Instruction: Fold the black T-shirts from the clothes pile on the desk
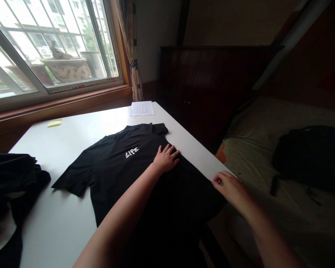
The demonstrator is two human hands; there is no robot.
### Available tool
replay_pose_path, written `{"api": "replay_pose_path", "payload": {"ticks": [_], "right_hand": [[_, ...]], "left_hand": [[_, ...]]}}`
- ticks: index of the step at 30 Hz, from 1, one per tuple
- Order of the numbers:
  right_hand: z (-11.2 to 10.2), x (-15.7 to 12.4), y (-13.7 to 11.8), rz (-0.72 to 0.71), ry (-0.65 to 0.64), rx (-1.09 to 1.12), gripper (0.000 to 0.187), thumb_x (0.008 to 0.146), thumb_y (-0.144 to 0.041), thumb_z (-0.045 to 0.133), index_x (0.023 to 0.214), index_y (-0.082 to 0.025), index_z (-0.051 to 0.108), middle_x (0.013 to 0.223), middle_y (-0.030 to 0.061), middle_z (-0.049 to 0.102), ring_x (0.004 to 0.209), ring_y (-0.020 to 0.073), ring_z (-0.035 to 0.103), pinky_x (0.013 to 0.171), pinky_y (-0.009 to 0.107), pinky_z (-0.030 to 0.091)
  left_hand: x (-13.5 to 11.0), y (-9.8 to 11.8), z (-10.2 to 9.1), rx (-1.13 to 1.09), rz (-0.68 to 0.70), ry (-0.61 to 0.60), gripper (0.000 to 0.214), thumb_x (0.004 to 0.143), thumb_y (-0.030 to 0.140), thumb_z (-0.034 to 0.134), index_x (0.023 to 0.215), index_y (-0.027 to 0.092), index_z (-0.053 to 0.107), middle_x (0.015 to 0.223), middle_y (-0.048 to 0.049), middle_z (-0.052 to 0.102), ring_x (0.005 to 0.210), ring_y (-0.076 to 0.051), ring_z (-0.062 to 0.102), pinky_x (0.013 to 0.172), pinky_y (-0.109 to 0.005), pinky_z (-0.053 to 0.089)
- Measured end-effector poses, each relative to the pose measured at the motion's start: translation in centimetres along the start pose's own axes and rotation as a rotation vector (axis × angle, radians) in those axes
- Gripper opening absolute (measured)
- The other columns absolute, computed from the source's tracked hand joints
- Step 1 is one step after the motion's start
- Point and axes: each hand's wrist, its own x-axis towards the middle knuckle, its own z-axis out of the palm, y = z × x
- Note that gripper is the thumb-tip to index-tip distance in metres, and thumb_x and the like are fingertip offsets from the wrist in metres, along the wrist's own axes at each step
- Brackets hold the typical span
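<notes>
A black T-shirt (120,163) with white lettering lies spread face up on a white table (72,130). My left hand (165,158) lies flat on the shirt's right side, fingers stretched out and open. My right hand (231,186) is at the table's right edge, fingers curled in a pinch on the shirt's hem where the fabric hangs over the edge.
A heap of dark clothes (8,182) lies at the table's left. A printed sheet of paper (142,108) and a yellow sticky note (54,123) lie at the far side below the window. A bed with a black bag (309,156) is to the right.
</notes>
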Motion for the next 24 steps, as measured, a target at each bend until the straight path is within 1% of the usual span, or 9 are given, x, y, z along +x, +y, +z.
{"api": "replay_pose_path", "payload": {"ticks": [2, 4, 6, 9, 12, 15, 19, 21, 24], "right_hand": [[-0.2, 0.6, -1.7, -0.100, 0.061, 0.036, 0.016, 0.089, -0.020, 0.053, 0.084, -0.023, 0.068, 0.088, 0.0047, 0.068, 0.077, 0.0205, 0.066, 0.071, 0.032, 0.052], [0.1, 1.4, -3.5, -0.226, 0.116, 0.107, 0.022, 0.095, -0.019, 0.049, 0.099, -0.025, 0.070, 0.098, 0.0060, 0.070, 0.091, 0.0224, 0.068, 0.084, 0.035, 0.054], [1.0, 2.3, -5.0, -0.346, 0.127, 0.169, 0.028, 0.098, -0.018, 0.046, 0.114, -0.026, 0.068, 0.111, 0.0064, 0.071, 0.106, 0.0228, 0.066, 0.096, 0.038, 0.053], [2.8, 3.3, -5.7, -0.422, 0.106, 0.159, 0.033, 0.099, -0.016, 0.045, 0.123, -0.024, 0.066, 0.123, 0.0078, 0.070, 0.114, 0.0239, 0.065, 0.102, 0.042, 0.051], [3.9, 3.6, -5.1, -0.393, 0.118, 0.131, 0.033, 0.099, -0.015, 0.045, 0.122, -0.022, 0.067, 0.120, 0.0092, 0.071, 0.112, 0.0249, 0.065, 0.102, 0.045, 0.052], [3.8, 3.2, -4.2, -0.338, 0.130, 0.128, 0.031, 0.099, -0.016, 0.044, 0.115, -0.022, 0.070, 0.113, 0.0086, 0.072, 0.108, 0.0251, 0.065, 0.100, 0.045, 0.051], [2.9, 2.4, -3.5, -0.242, 0.132, 0.106, 0.026, 0.098, -0.021, 0.047, 0.100, -0.023, 0.073, 0.102, 0.0089, 0.073, 0.100, 0.0259, 0.065, 0.095, 0.044, 0.052], [2.7, 2.0, -3.2, -0.201, 0.140, 0.083, 0.025, 0.098, -0.023, 0.048, 0.093, -0.023, 0.072, 0.097, 0.0090, 0.072, 0.096, 0.0259, 0.065, 0.093, 0.042, 0.052], [2.6, 1.6, -2.7, -0.164, 0.149, 0.034, 0.024, 0.098, -0.024, 0.048, 0.088, -0.023, 0.070, 0.093, 0.0084, 0.070, 0.091, 0.0245, 0.066, 0.088, 0.038, 0.052]], "left_hand": [[0.1, 0.2, 0.0, 0.011, 0.001, -0.006, 0.053, 0.103, 0.053, 0.039, 0.150, 0.030, 0.045, 0.160, -0.0106, 0.039, 0.149, -0.033, 0.030, 0.117, -0.066, 0.025], [0.1, 0.3, 0.0, 0.020, 0.008, -0.008, 0.054, 0.103, 0.055, 0.039, 0.151, 0.030, 0.044, 0.161, -0.0115, 0.037, 0.150, -0.033, 0.029, 0.117, -0.066, 0.025], [0.0, 0.3, 0.1, 0.026, 0.013, -0.009, 0.056, 0.103, 0.056, 0.038, 0.152, 0.030, 0.043, 0.161, -0.0117, 0.036, 0.150, -0.032, 0.029, 0.118, -0.065, 0.024], [-0.2, 0.3, 0.5, 0.029, 0.016, 0.015, 0.056, 0.104, 0.056, 0.035, 0.152, 0.030, 0.042, 0.161, -0.0111, 0.036, 0.150, -0.031, 0.029, 0.119, -0.064, 0.024], [-0.4, 0.1, 0.7, 0.022, 0.013, 0.061, 0.054, 0.104, 0.053, 0.036, 0.152, 0.028, 0.042, 0.160, -0.0111, 0.038, 0.149, -0.030, 0.031, 0.119, -0.063, 0.025], [-0.4, -0.1, 0.4, -0.004, 0.039, 0.096, 0.047, 0.104, 0.046, 0.042, 0.147, 0.028, 0.048, 0.155, -0.0097, 0.045, 0.145, -0.030, 0.037, 0.116, -0.063, 0.029], [0.1, 0.1, -0.5, -0.025, 0.134, 0.122, 0.029, 0.103, 0.036, 0.050, 0.126, 0.030, 0.066, 0.134, -0.0056, 0.060, 0.126, -0.025, 0.051, 0.116, -0.054, 0.033], [0.5, 0.7, -0.9, -0.002, 0.199, 0.128, 0.025, 0.102, 0.034, 0.050, 0.116, 0.029, 0.071, 0.122, -0.0053, 0.064, 0.115, -0.024, 0.054, 0.114, -0.048, 0.034], [1.2, 2.1, -1.3, 0.058, 0.295, 0.129, 0.026, 0.103, 0.029, 0.047, 0.105, 0.026, 0.072, 0.110, -0.0065, 0.065, 0.108, -0.024, 0.054, 0.106, -0.044, 0.038]]}}
